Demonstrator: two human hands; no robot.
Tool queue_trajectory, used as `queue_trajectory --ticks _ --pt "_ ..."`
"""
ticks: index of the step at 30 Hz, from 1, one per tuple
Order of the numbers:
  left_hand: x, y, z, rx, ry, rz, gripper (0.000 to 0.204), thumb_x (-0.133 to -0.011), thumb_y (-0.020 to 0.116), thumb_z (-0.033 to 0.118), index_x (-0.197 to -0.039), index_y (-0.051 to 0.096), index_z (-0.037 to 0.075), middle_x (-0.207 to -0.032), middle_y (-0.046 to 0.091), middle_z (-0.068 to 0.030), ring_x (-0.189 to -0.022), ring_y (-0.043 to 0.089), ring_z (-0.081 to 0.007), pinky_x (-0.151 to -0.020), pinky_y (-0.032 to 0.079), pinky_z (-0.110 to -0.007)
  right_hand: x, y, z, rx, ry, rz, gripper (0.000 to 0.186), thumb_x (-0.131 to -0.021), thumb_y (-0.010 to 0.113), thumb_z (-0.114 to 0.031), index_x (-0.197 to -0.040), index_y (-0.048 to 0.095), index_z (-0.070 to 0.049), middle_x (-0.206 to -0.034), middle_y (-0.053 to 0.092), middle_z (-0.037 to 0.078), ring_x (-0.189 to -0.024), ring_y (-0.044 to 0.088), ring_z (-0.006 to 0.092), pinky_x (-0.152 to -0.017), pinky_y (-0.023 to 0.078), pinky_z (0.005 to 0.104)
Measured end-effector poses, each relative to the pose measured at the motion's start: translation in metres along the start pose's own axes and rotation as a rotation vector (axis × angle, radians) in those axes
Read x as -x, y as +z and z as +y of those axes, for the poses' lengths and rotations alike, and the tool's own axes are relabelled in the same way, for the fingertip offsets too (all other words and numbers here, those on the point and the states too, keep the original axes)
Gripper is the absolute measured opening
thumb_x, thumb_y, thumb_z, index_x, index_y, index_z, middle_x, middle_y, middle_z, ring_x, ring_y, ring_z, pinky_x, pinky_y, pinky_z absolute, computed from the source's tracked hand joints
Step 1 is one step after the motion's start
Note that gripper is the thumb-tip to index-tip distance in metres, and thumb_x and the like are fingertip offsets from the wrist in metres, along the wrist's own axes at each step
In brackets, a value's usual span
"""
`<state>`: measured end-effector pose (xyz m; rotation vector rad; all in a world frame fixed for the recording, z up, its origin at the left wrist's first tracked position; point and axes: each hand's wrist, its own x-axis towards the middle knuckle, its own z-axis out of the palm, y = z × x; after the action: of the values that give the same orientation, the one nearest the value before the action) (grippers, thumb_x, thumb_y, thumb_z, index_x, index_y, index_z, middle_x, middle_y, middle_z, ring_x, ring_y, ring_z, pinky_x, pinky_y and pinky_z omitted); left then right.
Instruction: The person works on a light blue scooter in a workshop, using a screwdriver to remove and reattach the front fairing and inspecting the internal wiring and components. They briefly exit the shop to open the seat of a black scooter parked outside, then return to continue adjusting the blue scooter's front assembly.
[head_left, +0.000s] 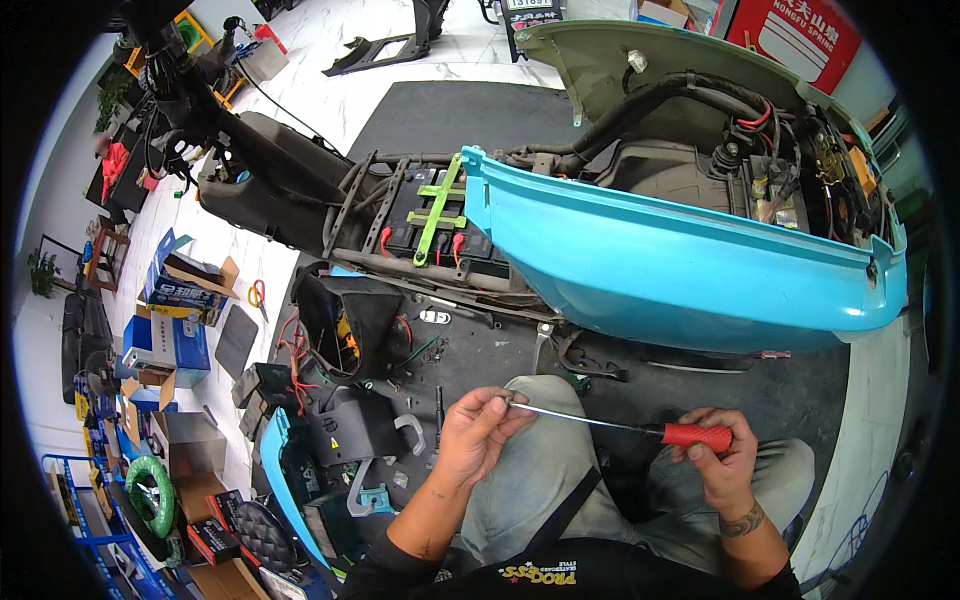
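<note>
My right hand [722,455] is closed around the red knurled handle of a screwdriver [697,435]. Its long thin shaft runs leftward above my knees. My left hand [478,425] pinches at the shaft's tip; a small dark bit shows there, too tiny to name. Beyond my hands stands a partly stripped scooter with a glossy turquoise side panel [660,265] facing me. Left of that panel, a bright green strap [437,212] lies over black batteries [400,237] in the bare frame [340,205]. Both hands are apart from the scooter.
On the floor to my left lie a black bag [345,320], a dark plastic cover [362,425], a turquoise trim strip [283,480] and scattered small parts. Farther left are blue cartons [170,340], scissors [258,292] and a green steering-wheel-like ring [150,497]. A red box [790,40] stands at the back right.
</note>
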<state>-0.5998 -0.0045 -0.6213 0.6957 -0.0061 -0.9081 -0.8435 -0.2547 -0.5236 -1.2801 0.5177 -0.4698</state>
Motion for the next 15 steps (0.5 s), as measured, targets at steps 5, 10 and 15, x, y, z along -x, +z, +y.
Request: queue_trajectory --ticks 5,10,15 --pt "0.002 0.005 0.006 -0.072 0.041 -0.018 0.019 -0.108 0.064 0.009 -0.119 0.067 -0.006 -0.121 0.074 -0.0202 -0.113 0.074 -0.0305 -0.105 0.061 -0.051 0.002 0.0 -0.003 0.013 0.019 0.029 0.032 -0.099 0.076 -0.008 -0.122 0.055 -0.001 -0.123 0.067 0.024 -0.086 0.074 0.0246 -0.074 0.064 0.038" --pt "0.003 0.013 0.012 -0.149 0.114 -0.053 0.016 -0.108 0.063 0.005 -0.119 0.067 -0.007 -0.122 0.073 -0.0214 -0.115 0.074 -0.0306 -0.106 0.061 -0.052 0.001 0.0 -0.001 -0.084 0.084 0.079 0.031 -0.102 0.074 -0.014 -0.122 0.056 -0.001 -0.123 0.067 0.024 -0.083 0.073 0.0246 -0.07 0.062 0.0381" --pt "0.006 0.024 0.019 -0.248 0.198 -0.098 0.015 -0.107 0.064 0.001 -0.119 0.066 -0.007 -0.122 0.073 -0.0223 -0.116 0.073 -0.031 -0.106 0.061 -0.053 0.003 -0.002 -0.001 -0.241 0.196 0.15 0.029 -0.104 0.072 -0.018 -0.124 0.057 -0.004 -0.123 0.069 0.021 -0.082 0.072 0.0237 -0.07 0.06 0.0361"
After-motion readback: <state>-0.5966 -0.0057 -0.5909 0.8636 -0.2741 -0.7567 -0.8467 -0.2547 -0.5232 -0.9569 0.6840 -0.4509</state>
